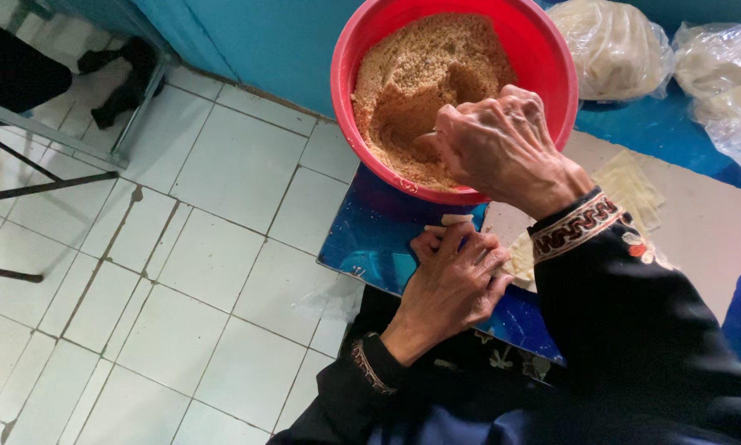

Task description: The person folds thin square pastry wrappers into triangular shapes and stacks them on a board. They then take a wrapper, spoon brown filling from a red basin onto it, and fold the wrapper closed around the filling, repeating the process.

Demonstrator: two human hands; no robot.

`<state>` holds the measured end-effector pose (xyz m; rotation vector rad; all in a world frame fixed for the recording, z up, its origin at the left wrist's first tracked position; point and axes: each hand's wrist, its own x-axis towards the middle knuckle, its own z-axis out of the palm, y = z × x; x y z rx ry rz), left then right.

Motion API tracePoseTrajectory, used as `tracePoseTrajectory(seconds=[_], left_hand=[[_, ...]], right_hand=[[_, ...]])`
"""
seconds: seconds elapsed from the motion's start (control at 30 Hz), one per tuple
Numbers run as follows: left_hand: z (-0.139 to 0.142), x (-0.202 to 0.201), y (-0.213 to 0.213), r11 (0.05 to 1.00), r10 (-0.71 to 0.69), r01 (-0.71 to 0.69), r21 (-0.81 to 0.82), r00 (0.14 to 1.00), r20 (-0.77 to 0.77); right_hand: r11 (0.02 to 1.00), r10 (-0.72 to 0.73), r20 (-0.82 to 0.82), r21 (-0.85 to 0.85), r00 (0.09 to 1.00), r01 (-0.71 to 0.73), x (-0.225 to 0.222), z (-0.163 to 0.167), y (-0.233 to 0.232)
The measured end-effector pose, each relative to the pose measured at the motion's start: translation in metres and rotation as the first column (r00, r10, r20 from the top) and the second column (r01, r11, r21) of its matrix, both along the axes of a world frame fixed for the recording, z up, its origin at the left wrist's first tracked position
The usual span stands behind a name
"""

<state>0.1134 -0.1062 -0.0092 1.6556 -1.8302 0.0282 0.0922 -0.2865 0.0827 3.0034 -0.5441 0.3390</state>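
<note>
Far left: metal table legs [49, 177] on white tile floor [181, 272], nothing of the work there. Centre, near edge of blue table [370, 239]: left hand [453, 280], fingers curled narrow round a pale wrapper sheet [457, 219], only its tip showing past the fingertips; no filling visible on it, so prob. not yet filled or rolled. Just beyond, touching table edge: red bowl [362, 124], crumbly brown filling [420, 74] w/ a dug-out hollow, so some already taken, most left. Right hand [502, 144] down in bowl, closed narrow on a small spoon-like tool [426, 136], barely seen. Right of hands: thin stack of wrappers [630, 185] on pale board [717, 222]. Far right: bagged dough [614, 45], unopened-looking. No finished rolls in view; early to mid stage, by the look.
</note>
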Motion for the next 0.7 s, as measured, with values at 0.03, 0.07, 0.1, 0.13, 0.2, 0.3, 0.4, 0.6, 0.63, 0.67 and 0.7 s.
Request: tracePoseTrajectory(seconds=[0.03, 0.07, 0.1, 0.13, 0.2, 0.3, 0.4, 0.6, 0.63, 0.67, 0.7], left_hand=[[-0.001, 0.000, 0.000, 1.000, 0.005, -0.005, 0.001, 1.000, -0.004], [-0.001, -0.001, 0.000, 1.000, 0.009, -0.009, 0.000, 1.000, -0.007], [-0.002, -0.001, 0.000, 1.000, 0.014, -0.014, -0.002, 1.000, -0.010], [-0.003, -0.001, 0.001, 1.000, 0.011, -0.011, 0.001, 1.000, -0.002], [-0.003, -0.001, 0.001, 1.000, 0.006, -0.006, 0.008, 1.000, 0.014], [-0.004, -0.001, 0.001, 1.000, 0.002, -0.002, -0.004, 1.000, 0.000], [-0.003, -0.001, 0.002, 1.000, 0.012, -0.012, 0.010, 1.000, -0.008], [0.001, -0.005, 0.003, 1.000, 0.029, -0.028, 0.001, 0.998, -0.052], [0.002, -0.005, 0.003, 1.000, 0.027, -0.027, 0.009, 0.998, -0.048], [0.002, -0.006, 0.003, 1.000, 0.025, -0.025, 0.017, 0.999, -0.044], [0.003, -0.007, 0.003, 0.999, 0.027, -0.026, 0.025, 0.999, -0.040]], right_hand=[[1.000, 0.021, 0.040, 0.008, 0.999, -0.021, 0.002, -0.002, 0.001], [0.999, 0.041, 0.080, 0.014, 0.996, -0.042, 0.002, -0.003, 0.000], [0.997, -0.018, 0.050, 0.069, 0.999, 0.014, 0.002, -0.003, -0.002], [0.990, -0.073, 0.015, 0.124, 0.997, 0.071, 0.001, -0.003, -0.004], [0.956, -0.163, -0.013, 0.244, 0.986, 0.161, -0.003, -0.001, -0.009], [0.903, -0.229, 0.048, 0.383, 0.972, 0.194, -0.018, 0.006, -0.015], [0.902, -0.233, 0.134, 0.399, 0.963, 0.163, -0.035, 0.011, -0.013], [0.926, -0.257, 0.199, 0.330, 0.946, 0.182, -0.079, 0.020, 0.001], [0.936, -0.253, 0.203, 0.297, 0.946, 0.187, -0.086, 0.020, 0.004], [0.946, -0.249, 0.208, 0.263, 0.946, 0.191, -0.092, 0.021, 0.005], [0.937, -0.262, 0.195, 0.284, 0.945, 0.202, -0.097, 0.022, 0.005]])
